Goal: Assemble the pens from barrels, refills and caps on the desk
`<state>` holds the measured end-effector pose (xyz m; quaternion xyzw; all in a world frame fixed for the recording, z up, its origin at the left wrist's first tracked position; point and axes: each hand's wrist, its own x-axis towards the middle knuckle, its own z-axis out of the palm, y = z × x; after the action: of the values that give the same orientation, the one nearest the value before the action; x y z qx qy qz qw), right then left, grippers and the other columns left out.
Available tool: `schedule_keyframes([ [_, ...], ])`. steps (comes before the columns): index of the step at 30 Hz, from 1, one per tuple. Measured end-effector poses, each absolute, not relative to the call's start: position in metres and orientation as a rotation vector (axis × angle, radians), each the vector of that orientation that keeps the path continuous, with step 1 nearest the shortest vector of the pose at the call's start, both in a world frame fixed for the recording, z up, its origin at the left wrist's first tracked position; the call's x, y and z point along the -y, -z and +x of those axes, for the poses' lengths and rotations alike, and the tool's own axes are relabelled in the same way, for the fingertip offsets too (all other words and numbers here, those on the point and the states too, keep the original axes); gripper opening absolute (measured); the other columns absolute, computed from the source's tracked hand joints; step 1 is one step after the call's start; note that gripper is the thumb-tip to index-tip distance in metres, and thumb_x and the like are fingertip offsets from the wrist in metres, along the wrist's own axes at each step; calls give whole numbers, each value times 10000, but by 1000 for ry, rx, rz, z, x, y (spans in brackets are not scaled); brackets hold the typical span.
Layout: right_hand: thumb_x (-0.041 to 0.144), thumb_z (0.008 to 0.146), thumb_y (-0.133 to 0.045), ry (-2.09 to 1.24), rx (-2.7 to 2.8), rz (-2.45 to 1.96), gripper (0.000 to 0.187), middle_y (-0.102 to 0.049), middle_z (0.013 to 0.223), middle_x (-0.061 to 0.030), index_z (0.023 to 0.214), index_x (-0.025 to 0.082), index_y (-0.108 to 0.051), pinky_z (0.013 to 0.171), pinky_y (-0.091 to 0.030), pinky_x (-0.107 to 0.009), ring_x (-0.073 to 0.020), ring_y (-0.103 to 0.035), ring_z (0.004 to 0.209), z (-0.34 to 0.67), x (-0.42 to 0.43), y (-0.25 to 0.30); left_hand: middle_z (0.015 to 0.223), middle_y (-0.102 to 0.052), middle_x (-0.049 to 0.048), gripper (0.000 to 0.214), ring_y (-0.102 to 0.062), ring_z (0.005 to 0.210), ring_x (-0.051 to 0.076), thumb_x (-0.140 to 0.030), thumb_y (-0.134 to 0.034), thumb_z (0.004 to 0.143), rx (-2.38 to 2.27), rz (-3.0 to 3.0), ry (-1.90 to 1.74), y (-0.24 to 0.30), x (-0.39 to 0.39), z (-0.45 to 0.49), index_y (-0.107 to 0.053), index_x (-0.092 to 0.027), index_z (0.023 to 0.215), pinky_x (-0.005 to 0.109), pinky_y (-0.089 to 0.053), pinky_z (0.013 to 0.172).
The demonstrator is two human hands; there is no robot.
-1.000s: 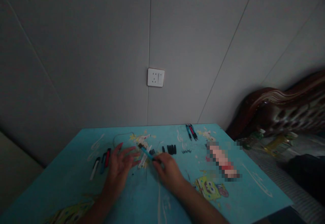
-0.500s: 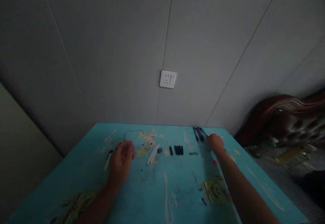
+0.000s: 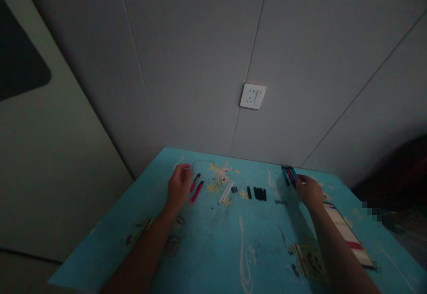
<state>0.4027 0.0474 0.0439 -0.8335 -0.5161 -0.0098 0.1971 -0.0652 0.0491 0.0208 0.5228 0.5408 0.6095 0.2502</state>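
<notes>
At the back right of the table, my right hand (image 3: 309, 191) is closed at the near end of a small group of pens (image 3: 288, 176), dark and blue with a red one among them. Its fingers seem to pinch one pen; the grip is partly hidden. My left hand (image 3: 179, 185) is held with curled fingers at the left, and anything inside them is hidden. Just right of it lie two red pen-like pieces with dark ends (image 3: 197, 191). Between the hands are thin white sticks (image 3: 226, 192), a small dark patch of pieces (image 3: 234, 190) and several short black pieces (image 3: 260, 194).
A blue patterned cloth covers the table (image 3: 213, 245), which stands against a grey wall. Beside my right forearm lies a phone-like slab with a lit screen (image 3: 345, 229). A wall socket (image 3: 253, 96) is above the table, and a pale cabinet (image 3: 60, 160) stands left.
The view has turned left, so the table appears further right. Two red pieces now show beside my left hand, and the lit slab shows beside my right forearm. My right hand stays by the pens.
</notes>
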Motion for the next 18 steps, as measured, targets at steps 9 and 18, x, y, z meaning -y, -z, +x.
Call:
schedule_keyframes([
  [9,276,931,-460,-185,1979,-1502,274,-703,1000,-92,1046,188,-693,839,-494,-337,-223,-646,910,220,-2,-25,1009,-651,104,154,-556,1018,256,-207,-558,872,-1773,2297,-966,1,-40,-53,-675,-185,970,417,-407,937],
  [18,162,913,-526,16,2335,-1241,338,-620,1244,-116,1237,214,-608,1024,-388,-502,-278,-527,1175,177,20,-7,1043,-654,101,196,-556,1013,266,-224,-535,895,-1786,2457,-750,-1,-32,-47,-666,-206,1040,426,-400,944],
])
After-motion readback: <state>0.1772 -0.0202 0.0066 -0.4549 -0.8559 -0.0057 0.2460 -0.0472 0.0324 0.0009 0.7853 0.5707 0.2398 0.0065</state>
